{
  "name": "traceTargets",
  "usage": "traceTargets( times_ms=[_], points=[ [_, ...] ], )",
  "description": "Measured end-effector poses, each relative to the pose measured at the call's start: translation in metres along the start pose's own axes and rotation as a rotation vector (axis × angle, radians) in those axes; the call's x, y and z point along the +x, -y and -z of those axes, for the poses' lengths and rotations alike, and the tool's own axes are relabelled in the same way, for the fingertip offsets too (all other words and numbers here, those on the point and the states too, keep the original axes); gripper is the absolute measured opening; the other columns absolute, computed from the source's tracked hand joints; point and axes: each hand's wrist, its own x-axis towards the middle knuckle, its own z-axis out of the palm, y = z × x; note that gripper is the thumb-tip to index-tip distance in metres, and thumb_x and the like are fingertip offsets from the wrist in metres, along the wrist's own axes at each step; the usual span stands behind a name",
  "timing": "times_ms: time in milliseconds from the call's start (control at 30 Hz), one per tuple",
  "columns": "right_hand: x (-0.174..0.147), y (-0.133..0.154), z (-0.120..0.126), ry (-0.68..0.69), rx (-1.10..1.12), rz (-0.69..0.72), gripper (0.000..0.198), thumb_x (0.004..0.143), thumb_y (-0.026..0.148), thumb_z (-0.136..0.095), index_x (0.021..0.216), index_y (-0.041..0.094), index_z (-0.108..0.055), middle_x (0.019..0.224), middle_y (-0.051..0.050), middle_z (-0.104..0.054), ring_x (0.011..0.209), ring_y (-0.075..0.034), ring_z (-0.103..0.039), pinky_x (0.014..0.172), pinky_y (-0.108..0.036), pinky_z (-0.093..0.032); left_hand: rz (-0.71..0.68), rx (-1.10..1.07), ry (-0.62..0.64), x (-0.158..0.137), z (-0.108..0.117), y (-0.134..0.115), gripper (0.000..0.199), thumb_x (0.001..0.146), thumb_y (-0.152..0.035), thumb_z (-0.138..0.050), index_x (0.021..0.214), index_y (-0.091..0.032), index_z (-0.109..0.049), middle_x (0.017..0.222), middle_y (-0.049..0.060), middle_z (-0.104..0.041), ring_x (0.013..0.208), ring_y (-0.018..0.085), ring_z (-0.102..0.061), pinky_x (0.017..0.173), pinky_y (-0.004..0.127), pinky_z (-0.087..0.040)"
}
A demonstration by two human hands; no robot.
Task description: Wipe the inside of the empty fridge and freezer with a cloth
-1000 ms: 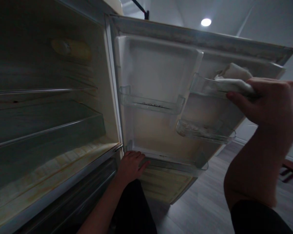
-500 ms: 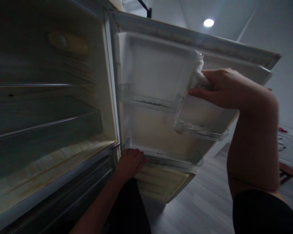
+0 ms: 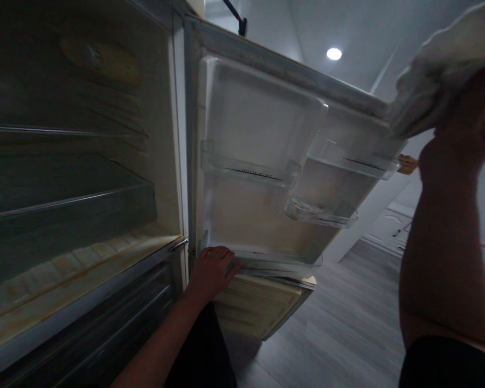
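Note:
My left hand (image 3: 213, 269) is curled over the rim of the clear bottom door shelf (image 3: 277, 261), at its hinge end, with the thumb apart from the fingers. Up at the right edge of the view, my right hand (image 3: 475, 110) is raised and closed on a crumpled white cloth (image 3: 432, 75). The cloth hangs in front of the upper outer corner of the open fridge door (image 3: 250, 91) and hides it. Whether it touches the door I cannot tell. My right fingers are dark and partly cut off by the frame.
On the left is the fridge interior, with a glass shelf (image 3: 64, 203) and a stained ribbed floor (image 3: 73, 264). Small clear door shelves (image 3: 250, 171) line the door. A lower yellowed door (image 3: 258, 302) stands open beneath. Grey floor (image 3: 339, 318) and white cabinets (image 3: 383, 229) lie beyond.
My right hand has moved up and right with the cloth, away from the door's middle divider, uncovering a small shelf there. My left hand stays on the bottom shelf. The view has shifted slightly.

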Motion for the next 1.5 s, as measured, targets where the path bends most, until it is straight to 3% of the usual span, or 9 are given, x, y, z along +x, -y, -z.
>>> traceTargets(
  times_ms=[100, 233, 600, 767, 833, 967, 1133, 1267, 1500],
  points=[
    [0.01, 0.008, -0.029, 0.209, 0.134, 0.249, 0.058, 0.102, 0.062, -0.04, 0.13, 0.018, -0.066, 0.13, -0.015, -0.061, 0.131, -0.027, -0.054, 0.109, -0.042, -0.044, -0.002, -0.01, 0.013, -0.001, 0.001, 0.001, 0.03, 0.101, -0.045, -0.052, 0.101, -0.02, -0.068, 0.102, 0.008, -0.074, 0.1, 0.026, -0.069, 0.092, 0.046, -0.047],
    [0.026, 0.0, -0.051, 0.418, 0.021, 0.132, 0.063, 0.087, 0.043, -0.072, 0.144, 0.02, -0.058, 0.146, -0.017, -0.051, 0.134, -0.029, -0.049, 0.114, -0.044, -0.04, 0.013, -0.013, 0.026, -0.002, 0.001, 0.002, 0.03, 0.1, -0.046, -0.052, 0.1, -0.021, -0.068, 0.102, 0.008, -0.074, 0.1, 0.025, -0.069, 0.093, 0.045, -0.048],
    [0.029, -0.04, -0.027, 0.429, -0.722, -0.105, 0.034, 0.082, 0.042, -0.077, 0.099, 0.012, -0.075, 0.098, -0.015, -0.069, 0.088, -0.02, -0.056, 0.071, -0.037, -0.031, 0.028, -0.023, 0.014, -0.003, 0.001, 0.002, 0.03, 0.1, -0.047, -0.053, 0.101, -0.021, -0.068, 0.102, 0.008, -0.074, 0.1, 0.026, -0.068, 0.093, 0.044, -0.045],
    [0.036, -0.018, -0.035, 0.709, -0.36, -0.147, 0.032, 0.088, 0.035, -0.07, 0.068, 0.012, -0.061, 0.063, 0.001, -0.048, 0.062, -0.007, -0.036, 0.064, -0.031, -0.03, 0.009, -0.006, 0.011, -0.003, 0.001, 0.002, 0.03, 0.1, -0.046, -0.052, 0.101, -0.02, -0.068, 0.101, 0.008, -0.074, 0.099, 0.026, -0.068, 0.091, 0.044, -0.045],
    [0.03, -0.008, -0.032, 0.583, -0.118, -0.137, 0.03, 0.09, 0.033, -0.062, 0.068, 0.014, -0.057, 0.062, 0.003, -0.042, 0.06, -0.007, -0.035, 0.061, -0.029, -0.031, 0.013, -0.002, 0.019, -0.003, 0.0, 0.001, 0.03, 0.101, -0.046, -0.052, 0.1, -0.021, -0.068, 0.1, 0.007, -0.074, 0.098, 0.026, -0.068, 0.091, 0.044, -0.045],
    [-0.004, 0.018, -0.014, -0.127, -0.084, 0.129, 0.027, 0.088, 0.042, -0.051, 0.074, 0.018, -0.053, 0.071, -0.003, -0.051, 0.071, -0.016, -0.053, 0.068, -0.035, -0.042, 0.032, 0.001, 0.021, -0.002, 0.002, 0.0, 0.03, 0.1, -0.046, -0.053, 0.098, -0.02, -0.067, 0.096, 0.007, -0.073, 0.096, 0.026, -0.068, 0.09, 0.044, -0.045],
    [-0.038, 0.04, -0.014, 0.335, -0.095, 0.576, 0.03, 0.091, 0.047, -0.059, 0.075, 0.021, -0.06, 0.102, -0.01, -0.064, 0.107, -0.032, -0.061, 0.097, -0.051, -0.047, 0.032, 0.011, 0.045, -0.002, 0.003, 0.0, 0.03, 0.101, -0.047, -0.051, 0.098, -0.021, -0.067, 0.095, 0.006, -0.073, 0.097, 0.024, -0.068, 0.089, 0.042, -0.044],
    [-0.041, 0.032, -0.037, 0.295, 0.119, 0.434, 0.038, 0.099, 0.049, -0.049, 0.08, 0.019, -0.062, 0.133, -0.013, -0.056, 0.124, -0.029, -0.055, 0.104, -0.048, -0.046, 0.044, 0.02, 0.054, -0.002, 0.003, -0.001, 0.031, 0.101, -0.047, -0.05, 0.1, -0.021, -0.067, 0.097, 0.007, -0.073, 0.097, 0.025, -0.068, 0.087, 0.042, -0.044],
    [-0.046, 0.025, -0.06, 0.284, -0.387, 0.154, 0.058, 0.091, 0.05, -0.062, 0.14, 0.023, -0.049, 0.132, -0.022, -0.055, 0.119, -0.044, -0.05, 0.092, -0.063, -0.043, 0.034, 0.044, 0.043, 0.001, 0.001, -0.003, 0.031, 0.102, -0.046, -0.05, 0.097, -0.02, -0.067, 0.094, 0.007, -0.074, 0.092, 0.025, -0.068, 0.084, 0.041, -0.043]
  ],
)
